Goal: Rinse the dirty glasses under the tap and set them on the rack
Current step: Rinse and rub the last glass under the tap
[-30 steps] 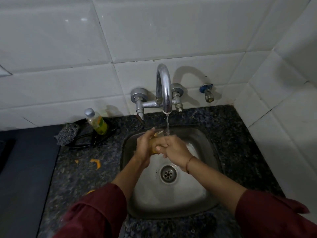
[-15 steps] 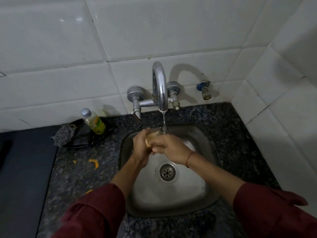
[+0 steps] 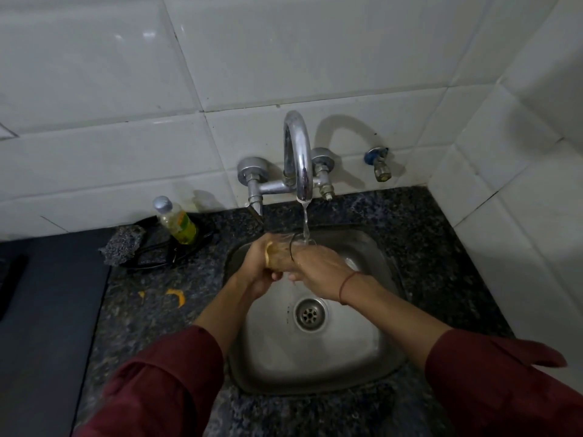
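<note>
A clear drinking glass [image 3: 285,252] with a yellow-brown tint is held over the steel sink [image 3: 318,348], its mouth under the thin stream from the chrome tap [image 3: 299,159]. My left hand [image 3: 257,266] grips the glass from the left side. My right hand [image 3: 318,271] wraps round it from the right, fingers curled on its wall. Water runs into the glass rim. Most of the glass is hidden by both hands. No rack is in view.
A small dish-soap bottle [image 3: 176,220] and a grey scrub pad [image 3: 123,244] sit on the dark granite counter [image 3: 151,310] left of the sink. Orange peel scraps [image 3: 178,296] lie nearby. White tiled walls close in behind and on the right; a blue-capped valve [image 3: 378,162] sticks out.
Both hands keep holding the glass under the stream and have turned it slightly; more of its rim and tinted wall now shows between them.
</note>
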The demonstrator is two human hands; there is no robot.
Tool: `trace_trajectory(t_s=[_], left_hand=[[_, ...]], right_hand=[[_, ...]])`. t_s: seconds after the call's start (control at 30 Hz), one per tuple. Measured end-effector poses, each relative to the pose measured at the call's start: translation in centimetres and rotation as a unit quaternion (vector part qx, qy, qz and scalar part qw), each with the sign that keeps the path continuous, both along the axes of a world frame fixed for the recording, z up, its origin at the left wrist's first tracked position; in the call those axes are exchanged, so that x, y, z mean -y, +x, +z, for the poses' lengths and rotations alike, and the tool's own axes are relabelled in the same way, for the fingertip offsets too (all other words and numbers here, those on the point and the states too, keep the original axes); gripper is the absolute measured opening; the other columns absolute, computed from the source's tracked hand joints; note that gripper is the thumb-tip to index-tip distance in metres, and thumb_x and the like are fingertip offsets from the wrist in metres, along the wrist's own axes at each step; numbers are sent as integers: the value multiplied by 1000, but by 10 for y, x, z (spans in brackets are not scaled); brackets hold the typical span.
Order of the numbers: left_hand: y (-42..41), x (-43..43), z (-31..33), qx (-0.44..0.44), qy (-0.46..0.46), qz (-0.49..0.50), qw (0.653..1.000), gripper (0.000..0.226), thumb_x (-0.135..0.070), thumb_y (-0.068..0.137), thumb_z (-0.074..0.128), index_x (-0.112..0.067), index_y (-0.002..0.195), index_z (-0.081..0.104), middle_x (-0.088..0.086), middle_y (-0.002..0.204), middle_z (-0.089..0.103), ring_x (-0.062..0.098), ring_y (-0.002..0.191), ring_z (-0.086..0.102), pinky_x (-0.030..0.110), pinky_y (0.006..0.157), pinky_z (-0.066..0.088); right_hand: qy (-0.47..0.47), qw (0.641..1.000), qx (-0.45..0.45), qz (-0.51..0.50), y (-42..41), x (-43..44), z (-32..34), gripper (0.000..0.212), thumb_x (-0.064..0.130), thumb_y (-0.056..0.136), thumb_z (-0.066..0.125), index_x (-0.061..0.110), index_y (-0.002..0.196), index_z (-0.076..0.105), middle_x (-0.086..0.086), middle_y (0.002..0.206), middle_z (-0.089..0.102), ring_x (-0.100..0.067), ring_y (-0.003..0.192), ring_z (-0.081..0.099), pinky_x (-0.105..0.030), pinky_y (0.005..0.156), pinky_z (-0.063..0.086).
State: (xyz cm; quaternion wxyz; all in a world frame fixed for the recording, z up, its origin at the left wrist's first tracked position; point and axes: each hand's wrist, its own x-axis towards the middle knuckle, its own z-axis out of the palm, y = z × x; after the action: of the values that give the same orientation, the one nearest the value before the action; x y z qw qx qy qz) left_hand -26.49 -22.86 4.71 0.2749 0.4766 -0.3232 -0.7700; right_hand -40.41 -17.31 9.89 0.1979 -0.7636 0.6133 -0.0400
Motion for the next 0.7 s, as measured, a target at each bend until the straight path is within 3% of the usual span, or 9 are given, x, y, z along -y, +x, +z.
trace_trajectory(t_s=[0.1,0.17,0.27,0.33,0.4,0.47,0.53,0.63,0.7], left_hand=[[-5,-4,-2,-2,-48,81,996,38,-35,96,60,2,97,71,19,85,70,26,67,66,30,57,51],[-7,-3,-4,30,-51,102,993,32,-31,93,62,-1,99,69,19,79,66,25,58,63,28,48,48],[0,2,-2,73,43,8,996,32,-33,90,57,-8,106,69,8,74,63,18,49,56,19,34,34],[4,4,-2,76,58,-39,995,31,-37,91,58,-12,103,70,5,74,61,17,50,54,17,33,32],[3,0,-2,40,24,-14,999,30,-39,94,58,-12,98,71,5,76,65,16,55,58,22,43,42],[-1,-6,2,14,-31,37,999,29,-38,94,61,-11,95,70,10,82,68,19,65,65,31,59,52],[-4,-8,6,22,-46,62,997,27,-33,97,58,-11,87,67,8,77,68,17,62,65,29,55,52],[-1,-4,12,40,40,-2,998,33,-30,100,45,-12,86,68,1,67,66,14,48,58,21,40,38],[0,-5,13,31,37,-27,998,34,-34,99,46,-11,94,70,3,70,67,16,53,59,23,44,40]], right_hand=[[52,980,183,-63,1,4,-3,22,14,94,67,8,114,72,-10,112,72,-16,102,67,-25,87,53],[85,967,240,-32,-3,1,-1,19,5,92,66,8,110,73,-3,103,73,-3,92,65,-16,81,51],[-16,997,1,77,-2,-1,-4,25,13,92,67,16,117,67,-3,116,68,-21,106,64,-34,93,51],[-42,995,-63,65,-2,-1,-11,30,16,93,66,12,123,62,-9,123,64,-28,111,62,-38,96,49],[33,999,43,7,1,-1,-14,31,20,93,66,12,123,63,-9,123,64,-27,111,62,-39,95,50],[112,956,263,-65,0,0,-9,25,12,93,63,6,116,68,-8,116,68,-20,104,64,-35,90,54],[135,938,313,-59,-4,-3,-3,22,2,96,59,-2,116,67,-11,113,68,-18,102,65,-29,88,55],[52,997,37,40,0,-6,1,24,24,98,62,12,118,66,-11,120,66,-28,112,62,-39,92,52],[33,999,-11,16,0,-6,-6,27,28,98,62,14,121,65,-10,120,66,-30,112,62,-38,90,51]])
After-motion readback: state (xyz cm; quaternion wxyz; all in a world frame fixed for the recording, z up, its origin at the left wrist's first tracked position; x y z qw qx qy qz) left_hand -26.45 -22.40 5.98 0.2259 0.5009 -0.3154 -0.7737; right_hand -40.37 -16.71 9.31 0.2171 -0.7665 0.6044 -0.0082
